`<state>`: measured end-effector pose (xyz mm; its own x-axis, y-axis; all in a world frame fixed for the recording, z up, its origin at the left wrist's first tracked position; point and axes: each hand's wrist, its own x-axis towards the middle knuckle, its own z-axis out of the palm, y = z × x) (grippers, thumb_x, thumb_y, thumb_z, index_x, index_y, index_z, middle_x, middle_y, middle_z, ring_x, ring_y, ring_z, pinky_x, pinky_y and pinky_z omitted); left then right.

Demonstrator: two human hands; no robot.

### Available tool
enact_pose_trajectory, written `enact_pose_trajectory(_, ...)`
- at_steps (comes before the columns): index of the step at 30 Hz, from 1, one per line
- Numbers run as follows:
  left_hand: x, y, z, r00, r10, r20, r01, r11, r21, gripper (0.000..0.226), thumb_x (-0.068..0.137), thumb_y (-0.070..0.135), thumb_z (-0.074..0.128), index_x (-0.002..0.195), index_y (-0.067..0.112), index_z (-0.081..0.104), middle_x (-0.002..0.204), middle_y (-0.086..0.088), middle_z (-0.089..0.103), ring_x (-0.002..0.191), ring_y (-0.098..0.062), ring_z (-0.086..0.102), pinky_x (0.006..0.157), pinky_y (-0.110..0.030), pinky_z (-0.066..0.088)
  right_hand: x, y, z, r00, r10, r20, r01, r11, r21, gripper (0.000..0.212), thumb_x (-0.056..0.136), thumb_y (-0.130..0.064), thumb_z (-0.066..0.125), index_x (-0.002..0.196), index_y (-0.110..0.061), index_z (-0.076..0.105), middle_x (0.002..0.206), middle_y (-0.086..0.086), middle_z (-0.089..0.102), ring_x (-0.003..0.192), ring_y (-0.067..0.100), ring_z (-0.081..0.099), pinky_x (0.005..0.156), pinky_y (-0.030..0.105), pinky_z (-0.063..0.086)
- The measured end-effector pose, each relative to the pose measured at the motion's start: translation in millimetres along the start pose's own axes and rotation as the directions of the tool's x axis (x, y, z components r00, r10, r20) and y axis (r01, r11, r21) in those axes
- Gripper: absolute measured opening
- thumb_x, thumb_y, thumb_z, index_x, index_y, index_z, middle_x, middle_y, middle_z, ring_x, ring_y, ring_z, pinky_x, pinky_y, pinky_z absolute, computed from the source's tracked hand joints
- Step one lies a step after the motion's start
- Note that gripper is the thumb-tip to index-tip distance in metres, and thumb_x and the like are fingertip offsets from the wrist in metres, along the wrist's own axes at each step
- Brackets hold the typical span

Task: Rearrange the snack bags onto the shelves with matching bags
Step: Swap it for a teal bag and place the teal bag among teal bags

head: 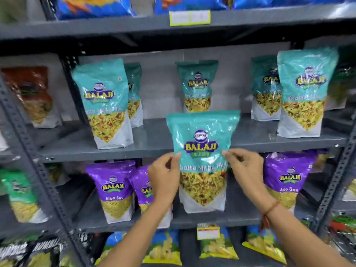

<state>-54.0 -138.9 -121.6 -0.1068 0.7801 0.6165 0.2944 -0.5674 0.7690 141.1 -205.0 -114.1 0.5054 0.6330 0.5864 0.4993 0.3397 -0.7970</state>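
A teal Balaji Khatta Mitha Mix bag (202, 143) hangs in front of the shelving, gripped on both sides. My left hand (163, 178) pinches its left edge and my right hand (244, 170) pinches its right edge. Its top reaches the level of the middle shelf (154, 139), where matching teal bags stand at the left (106, 105), the back centre (197, 85) and the right (304, 91). Its lower half overlaps the shelf below, where purple Aloo Sev bags stand at the left (115, 189) and right (287, 176). One more purple bag (141, 182) is partly hidden by my left hand.
Blue bags (92, 6) fill the top shelf above a price label (189, 17). Blue-and-yellow bags (217, 245) lie on the bottom shelf. A red-orange bag (32, 95) and a green bag (17, 191) stand in the left bay. Perforated steel uprights (32, 151) frame the bays.
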Motion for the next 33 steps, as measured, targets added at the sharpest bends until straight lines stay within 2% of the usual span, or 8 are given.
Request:
enact_pose_trajectory(4, 69, 32, -1, 0.995, 0.061, -0.074, -0.064, 0.998, -0.029, 0.018, 0.086, 0.030, 0.067, 0.079, 0.016, 0.076, 0.062, 0.007, 0.066, 0.055, -0.001, 0.054, 0.056, -0.020, 0.039, 63, -45, 15, 0.996, -0.069, -0.058, 0.074, 0.994, 0.078, 0.022, 0.085, -0.017, 0.076, 0.072, 0.001, 0.076, 0.058, 0.004, 0.071, 0.055, -0.006, 0.051, 0.057, 0.017, 0.045)
enact_pose_trajectory(9, 132, 49, 10, 0.992, 0.079, -0.099, -0.085, 0.995, -0.061, 0.030, 0.088, 0.030, 0.065, 0.060, 0.023, 0.057, 0.047, 0.013, 0.047, 0.046, 0.002, 0.044, 0.053, -0.026, 0.032, 128, -57, 38, 0.986, -0.147, -0.081, 0.153, 0.986, 0.066, 0.038, 0.081, -0.029, 0.073, 0.071, 0.007, 0.069, 0.062, 0.025, 0.060, 0.064, 0.012, 0.043, 0.063, 0.034, 0.041)
enact_pose_trajectory(15, 165, 48, 27, 0.980, 0.085, -0.179, -0.099, 0.993, -0.070, 0.018, 0.088, 0.029, 0.066, 0.071, 0.025, 0.066, 0.067, 0.001, 0.067, 0.068, -0.022, 0.064, 0.066, -0.040, 0.053, 166, -43, 65, 0.988, -0.131, -0.084, 0.137, 0.987, 0.078, 0.040, 0.081, -0.028, 0.073, 0.076, 0.011, 0.069, 0.077, 0.035, 0.067, 0.064, 0.015, 0.047, 0.064, 0.042, 0.051)
enact_pose_trajectory(22, 177, 24, 39, 0.979, 0.064, -0.194, -0.081, 0.993, -0.085, 0.019, 0.088, 0.027, 0.067, 0.088, 0.010, 0.077, 0.072, 0.007, 0.067, 0.064, 0.002, 0.057, 0.059, -0.010, 0.043, 180, -19, 82, 0.997, -0.072, -0.027, 0.075, 0.991, 0.107, 0.026, 0.085, -0.025, 0.074, 0.078, 0.000, 0.078, 0.080, 0.025, 0.076, 0.067, 0.018, 0.059, 0.068, 0.045, 0.057)
enact_pose_trajectory(24, 179, 19, 41, 0.980, 0.073, -0.186, -0.092, 0.991, -0.098, 0.020, 0.088, 0.029, 0.067, 0.091, 0.012, 0.076, 0.078, 0.003, 0.071, 0.068, 0.003, 0.060, 0.065, -0.017, 0.050, 180, -13, 82, 0.996, -0.084, -0.012, 0.085, 0.992, 0.097, 0.028, 0.087, -0.029, 0.072, 0.081, -0.003, 0.078, 0.083, 0.024, 0.076, 0.069, 0.022, 0.062, 0.071, 0.050, 0.058)
enact_pose_trajectory(28, 177, 7, 35, 0.999, 0.009, 0.045, 0.000, 0.984, -0.179, 0.018, 0.083, 0.041, 0.070, 0.098, 0.032, 0.069, 0.091, 0.015, 0.071, 0.089, -0.004, 0.067, 0.091, -0.042, 0.056, 176, 1, 74, 0.972, 0.036, 0.230, -0.065, 0.990, 0.123, 0.039, 0.085, -0.049, 0.072, 0.113, -0.021, 0.072, 0.111, 0.006, 0.076, 0.102, 0.026, 0.071, 0.089, 0.044, 0.057)
enact_pose_trajectory(31, 168, -11, 26, 0.943, -0.108, 0.316, 0.140, 0.987, -0.083, 0.085, 0.060, 0.064, 0.079, 0.133, 0.034, 0.047, 0.125, 0.017, 0.056, 0.118, -0.007, 0.054, 0.106, -0.042, 0.044, 163, 21, 68, 0.848, 0.140, 0.510, -0.130, 0.990, -0.056, 0.089, 0.064, -0.069, 0.079, 0.140, -0.034, 0.048, 0.137, -0.011, 0.062, 0.123, 0.014, 0.060, 0.110, 0.040, 0.048)
enact_pose_trajectory(33, 160, -25, 22, 0.859, -0.201, 0.472, 0.204, 0.978, 0.044, 0.109, 0.048, 0.067, 0.083, 0.140, 0.034, 0.035, 0.133, 0.016, 0.050, 0.125, -0.010, 0.048, 0.110, -0.041, 0.039, 153, 26, 67, 0.761, 0.164, 0.628, -0.071, 0.983, -0.170, 0.090, 0.068, -0.057, 0.083, 0.143, -0.033, 0.041, 0.140, -0.013, 0.057, 0.124, 0.010, 0.058, 0.109, 0.031, 0.046)
